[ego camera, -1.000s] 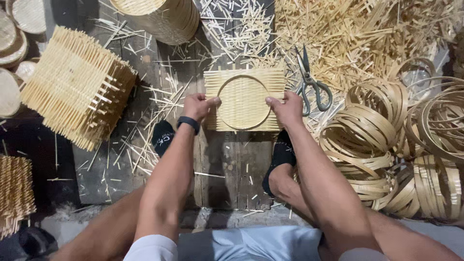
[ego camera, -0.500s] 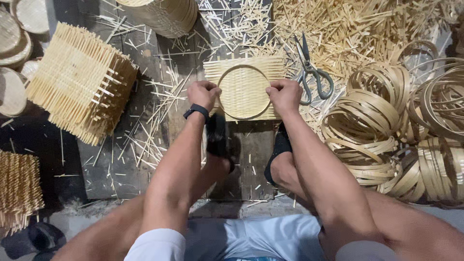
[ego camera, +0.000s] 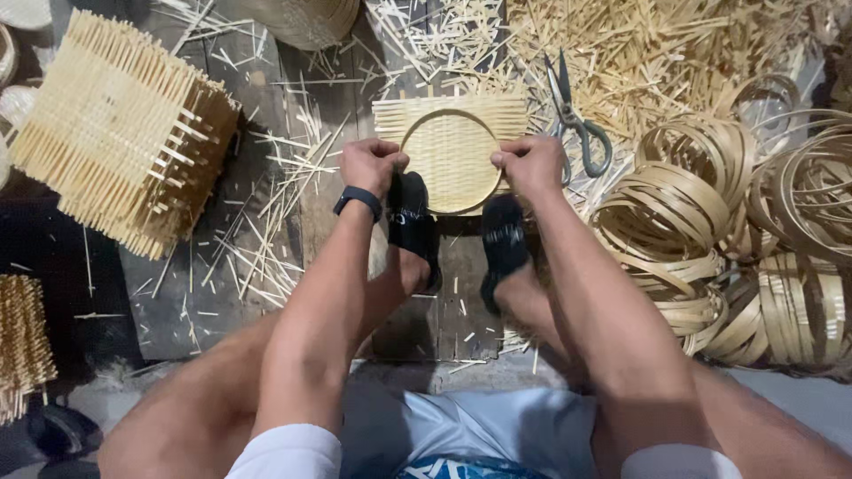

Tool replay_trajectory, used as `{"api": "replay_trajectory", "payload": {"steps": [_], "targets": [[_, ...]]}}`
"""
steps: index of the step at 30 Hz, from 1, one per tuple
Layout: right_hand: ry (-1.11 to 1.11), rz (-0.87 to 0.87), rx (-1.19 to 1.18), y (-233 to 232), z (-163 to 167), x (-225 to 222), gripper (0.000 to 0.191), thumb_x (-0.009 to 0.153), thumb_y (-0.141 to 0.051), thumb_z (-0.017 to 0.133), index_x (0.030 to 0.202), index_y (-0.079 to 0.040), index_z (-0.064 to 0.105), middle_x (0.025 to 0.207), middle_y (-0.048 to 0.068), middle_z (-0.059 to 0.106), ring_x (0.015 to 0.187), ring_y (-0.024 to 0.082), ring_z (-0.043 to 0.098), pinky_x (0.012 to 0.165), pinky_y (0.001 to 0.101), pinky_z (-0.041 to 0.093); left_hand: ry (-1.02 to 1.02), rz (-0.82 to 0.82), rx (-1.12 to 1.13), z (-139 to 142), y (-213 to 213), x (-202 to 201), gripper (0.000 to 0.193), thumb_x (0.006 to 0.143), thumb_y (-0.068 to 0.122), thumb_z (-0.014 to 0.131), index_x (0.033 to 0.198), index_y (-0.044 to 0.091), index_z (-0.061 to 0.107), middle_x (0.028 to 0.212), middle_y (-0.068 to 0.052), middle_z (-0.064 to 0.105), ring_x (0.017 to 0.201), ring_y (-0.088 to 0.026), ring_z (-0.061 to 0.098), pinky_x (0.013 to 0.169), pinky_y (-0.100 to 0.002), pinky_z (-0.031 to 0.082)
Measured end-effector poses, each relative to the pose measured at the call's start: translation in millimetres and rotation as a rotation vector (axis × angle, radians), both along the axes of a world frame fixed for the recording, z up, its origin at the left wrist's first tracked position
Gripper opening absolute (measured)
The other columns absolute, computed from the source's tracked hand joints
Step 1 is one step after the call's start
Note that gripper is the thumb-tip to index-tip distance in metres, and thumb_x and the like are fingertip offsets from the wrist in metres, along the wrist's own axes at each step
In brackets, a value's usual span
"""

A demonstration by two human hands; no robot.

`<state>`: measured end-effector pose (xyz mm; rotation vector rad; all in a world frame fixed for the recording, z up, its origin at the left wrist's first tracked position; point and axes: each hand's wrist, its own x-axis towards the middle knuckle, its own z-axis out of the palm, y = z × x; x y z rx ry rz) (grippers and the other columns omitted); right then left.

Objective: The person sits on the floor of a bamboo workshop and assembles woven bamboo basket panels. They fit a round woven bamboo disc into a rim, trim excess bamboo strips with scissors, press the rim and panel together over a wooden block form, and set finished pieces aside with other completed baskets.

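Observation:
A square woven bamboo mat (ego camera: 450, 146) with a round bamboo ring pressed on it lies on the dark floor in front of me. My left hand (ego camera: 371, 166), with a dark band on the wrist, grips its left edge. My right hand (ego camera: 528, 164) grips its right edge. Both of my feet in black sandals (ego camera: 415, 226) press on the mat's near edge, between my hands.
Scissors (ego camera: 575, 120) lie just right of the mat. Stacked bamboo rings (ego camera: 710, 204) fill the right side. A stack of woven mats (ego camera: 115, 133) stands at the left, another (ego camera: 22, 346) at the far left. Loose bamboo splints (ego camera: 621, 44) litter the floor.
My feet have moved forward onto the mat's near edge, the left foot last. Both hands kept hold of the mat's sides.

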<state>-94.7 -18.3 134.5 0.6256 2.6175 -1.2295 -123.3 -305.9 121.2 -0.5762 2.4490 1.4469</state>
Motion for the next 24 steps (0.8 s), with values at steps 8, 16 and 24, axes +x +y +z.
{"api": "replay_trajectory", "payload": {"steps": [8, 16, 24], "targets": [[-0.233, 0.203, -0.018, 3.9, 55.4, -50.0, 0.031, 0.073, -0.019, 0.093, 0.096, -0.002, 0.081, 0.091, 0.014, 0.079, 0.082, 0.02, 0.073, 0.08, 0.0365, 0.059, -0.051, -0.236, -0.215, 26.7, 8.6, -32.6, 0.02, 0.074, 0.011, 0.085, 0.094, 0.007, 0.082, 0.089, -0.013, 0.079, 0.078, -0.022, 0.075, 0.074, -0.036, 0.06], [0.034, 1.046, 0.598, -108.9, 68.5, -44.3, 0.093, 0.069, -0.052, 0.086, 0.131, 0.007, 0.051, 0.151, 0.031, 0.031, 0.148, 0.045, 0.017, 0.122, 0.0541, 0.011, 0.703, -0.608, -0.107, 8.9, 42.1, -110.3, 0.019, 0.097, 0.022, 0.074, 0.109, 0.008, 0.08, 0.11, -0.013, 0.077, 0.099, -0.033, 0.071, 0.089, -0.043, 0.056], [0.278, 0.942, 0.72, -118.1, -12.3, -91.5, 0.092, 0.068, -0.048, 0.082, 0.142, -0.002, 0.051, 0.153, 0.024, 0.037, 0.151, 0.041, 0.019, 0.125, 0.0566, 0.009, 0.328, -0.362, 0.209, -36.6, 41.6, -163.5, 0.022, 0.095, 0.022, 0.072, 0.109, 0.008, 0.079, 0.095, -0.013, 0.079, 0.085, -0.021, 0.078, 0.075, -0.032, 0.059]]}}
